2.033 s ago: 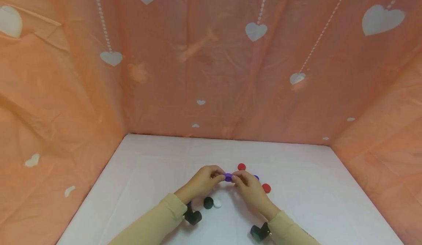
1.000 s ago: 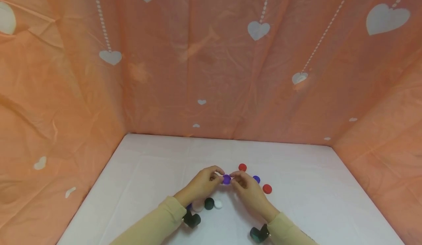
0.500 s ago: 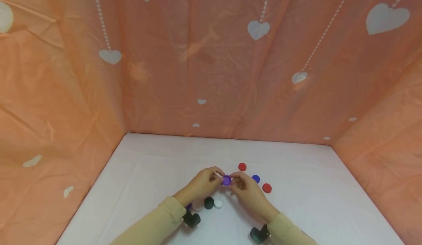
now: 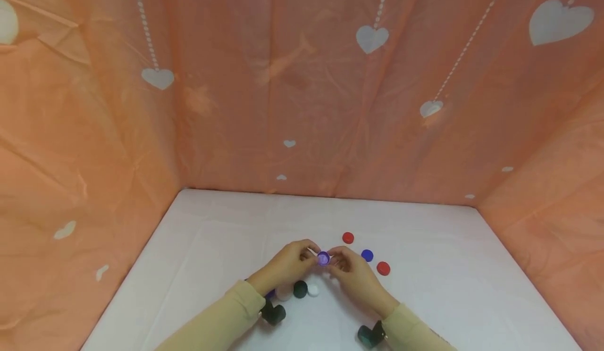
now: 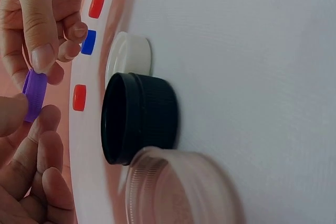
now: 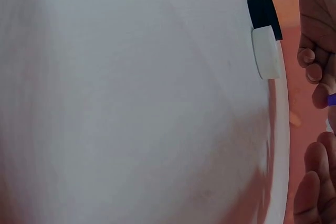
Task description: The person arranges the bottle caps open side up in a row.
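A small purple bottle cap (image 4: pixel 323 258) is held above the white table between my two hands, its hollow side facing the head camera. My left hand (image 4: pixel 291 262) pinches one edge with thumb and fingertip. On the opposite edge, the thumb and index finger of my right hand (image 4: pixel 357 275) pinch it too. The left wrist view shows the ridged side of the purple cap (image 5: pixel 35 95) between both sets of fingertips. Only a sliver of the purple cap (image 6: pixel 332 99) appears in the right wrist view.
Beyond my right hand lie two red caps, one far (image 4: pixel 348 237) and one near (image 4: pixel 383 268), with a blue cap (image 4: pixel 367 255) between. Closer in are a white cap (image 4: pixel 313 289), a black cap (image 4: pixel 300 289) and a translucent pinkish cap (image 5: pixel 184 187). Heart-patterned orange cloth (image 4: pixel 321 104) walls the table.
The purple cap has been turned in my fingertips, from edge-on, past its flat top, to its hollow inside showing. Both hands have stayed nearly in place.
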A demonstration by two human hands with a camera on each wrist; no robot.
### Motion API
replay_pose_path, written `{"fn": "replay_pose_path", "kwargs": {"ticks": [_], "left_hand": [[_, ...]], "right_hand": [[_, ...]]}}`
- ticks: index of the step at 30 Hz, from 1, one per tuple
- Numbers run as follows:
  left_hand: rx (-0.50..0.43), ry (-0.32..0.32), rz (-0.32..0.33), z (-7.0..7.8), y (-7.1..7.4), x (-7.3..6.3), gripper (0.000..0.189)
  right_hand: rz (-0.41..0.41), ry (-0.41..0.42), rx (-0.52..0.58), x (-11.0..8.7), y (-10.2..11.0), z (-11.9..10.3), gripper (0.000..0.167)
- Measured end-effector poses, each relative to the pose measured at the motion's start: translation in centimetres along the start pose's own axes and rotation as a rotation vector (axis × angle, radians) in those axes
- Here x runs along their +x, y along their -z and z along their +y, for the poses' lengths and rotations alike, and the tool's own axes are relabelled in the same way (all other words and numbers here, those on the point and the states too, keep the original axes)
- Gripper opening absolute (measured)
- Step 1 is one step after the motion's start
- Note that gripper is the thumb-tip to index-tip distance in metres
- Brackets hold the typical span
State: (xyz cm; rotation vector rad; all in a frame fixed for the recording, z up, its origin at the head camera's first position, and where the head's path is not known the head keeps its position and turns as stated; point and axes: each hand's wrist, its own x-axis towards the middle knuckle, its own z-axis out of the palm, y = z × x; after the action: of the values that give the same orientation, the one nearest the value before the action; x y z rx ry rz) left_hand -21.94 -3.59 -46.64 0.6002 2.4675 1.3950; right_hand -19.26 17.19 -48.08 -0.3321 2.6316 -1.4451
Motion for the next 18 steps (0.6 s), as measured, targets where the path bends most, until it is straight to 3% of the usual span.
{"fn": "replay_pose_path", "kwargs": {"ticks": [18], "left_hand": [[0.049, -0.024, -0.041, -0.16, -0.32, -0.44, 0.019]], "right_hand": [[-0.033, -0.012, -0.02, -0.35, -0.09, 0.13, 0.029]]}}
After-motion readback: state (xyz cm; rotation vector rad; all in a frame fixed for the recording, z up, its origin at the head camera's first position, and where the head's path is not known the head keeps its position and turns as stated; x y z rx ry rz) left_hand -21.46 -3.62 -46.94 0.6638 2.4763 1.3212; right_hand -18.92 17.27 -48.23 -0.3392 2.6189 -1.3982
